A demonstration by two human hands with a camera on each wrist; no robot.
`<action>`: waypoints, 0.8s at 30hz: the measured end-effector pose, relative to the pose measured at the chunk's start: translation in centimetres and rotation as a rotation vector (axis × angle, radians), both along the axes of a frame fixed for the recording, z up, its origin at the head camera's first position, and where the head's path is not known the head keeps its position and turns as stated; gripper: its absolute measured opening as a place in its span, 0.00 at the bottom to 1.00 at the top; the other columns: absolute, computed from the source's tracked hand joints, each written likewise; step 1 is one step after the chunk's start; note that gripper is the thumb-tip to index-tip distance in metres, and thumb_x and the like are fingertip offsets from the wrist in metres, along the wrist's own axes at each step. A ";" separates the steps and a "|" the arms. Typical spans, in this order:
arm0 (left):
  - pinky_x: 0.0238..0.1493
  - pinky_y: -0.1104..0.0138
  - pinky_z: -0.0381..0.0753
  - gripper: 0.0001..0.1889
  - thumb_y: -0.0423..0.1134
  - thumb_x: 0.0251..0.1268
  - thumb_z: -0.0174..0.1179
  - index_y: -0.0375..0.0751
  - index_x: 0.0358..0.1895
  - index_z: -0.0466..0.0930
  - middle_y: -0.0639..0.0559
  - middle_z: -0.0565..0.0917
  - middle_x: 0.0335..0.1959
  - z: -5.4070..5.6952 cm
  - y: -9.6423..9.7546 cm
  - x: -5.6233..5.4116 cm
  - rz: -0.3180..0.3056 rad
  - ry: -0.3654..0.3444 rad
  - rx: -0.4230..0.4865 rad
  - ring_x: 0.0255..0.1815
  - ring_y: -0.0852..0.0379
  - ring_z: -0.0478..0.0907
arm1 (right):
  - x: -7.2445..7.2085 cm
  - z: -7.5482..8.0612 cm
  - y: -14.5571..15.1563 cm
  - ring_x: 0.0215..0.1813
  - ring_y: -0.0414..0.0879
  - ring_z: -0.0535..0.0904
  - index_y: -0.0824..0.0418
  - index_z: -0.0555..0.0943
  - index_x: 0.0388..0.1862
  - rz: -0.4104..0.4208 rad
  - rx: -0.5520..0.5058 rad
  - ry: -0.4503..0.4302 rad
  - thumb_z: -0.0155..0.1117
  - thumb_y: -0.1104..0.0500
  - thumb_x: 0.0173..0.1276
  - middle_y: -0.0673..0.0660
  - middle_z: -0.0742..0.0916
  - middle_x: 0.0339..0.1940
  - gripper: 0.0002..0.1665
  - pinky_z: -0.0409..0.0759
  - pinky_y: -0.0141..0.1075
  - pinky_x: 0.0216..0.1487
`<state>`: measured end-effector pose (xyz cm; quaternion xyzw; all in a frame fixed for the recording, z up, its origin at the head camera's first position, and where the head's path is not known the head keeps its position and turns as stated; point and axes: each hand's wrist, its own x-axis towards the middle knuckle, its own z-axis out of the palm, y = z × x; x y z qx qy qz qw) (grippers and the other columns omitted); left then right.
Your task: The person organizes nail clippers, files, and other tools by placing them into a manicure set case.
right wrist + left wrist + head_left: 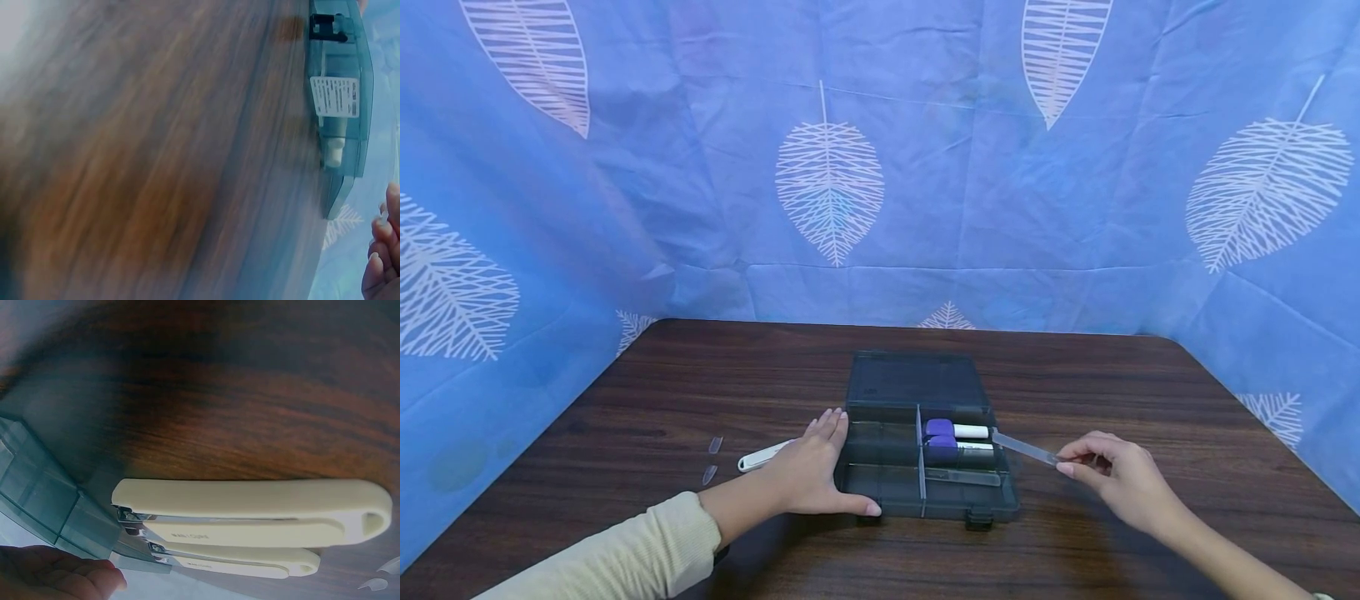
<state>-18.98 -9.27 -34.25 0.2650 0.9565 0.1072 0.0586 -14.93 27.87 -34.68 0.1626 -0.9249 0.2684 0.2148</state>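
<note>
An open dark translucent divided box lies on the table. Its right half holds two bottles with purple parts, a white-capped bottle and a silver-capped bottle, plus a flat translucent strip in front of them. My left hand rests against the box's left side, fingers extended, thumb at the front edge. On the right, my right hand pinches one end of a thin translucent strip between thumb and fingers. The strip's far end reaches the box's right wall; contact is unclear.
Left of the box lie two cream nail clippers, a nearer-looking nail clipper and a second nail clipper. Clear nail-shaped pieces lie farther left. The box lid is folded back. Leaf-patterned blue cloth hangs around the table.
</note>
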 end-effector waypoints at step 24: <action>0.69 0.51 0.58 0.61 0.74 0.44 0.57 0.29 0.71 0.48 0.35 0.52 0.73 0.1 0.0 0.1 -0.002 0.010 0.002 0.74 0.40 0.50 | -0.5 1.1 -4.2 0.28 0.28 0.66 0.54 0.83 0.28 0.246 -0.013 -0.007 0.70 0.66 0.50 0.46 0.82 0.26 0.09 0.66 0.25 0.24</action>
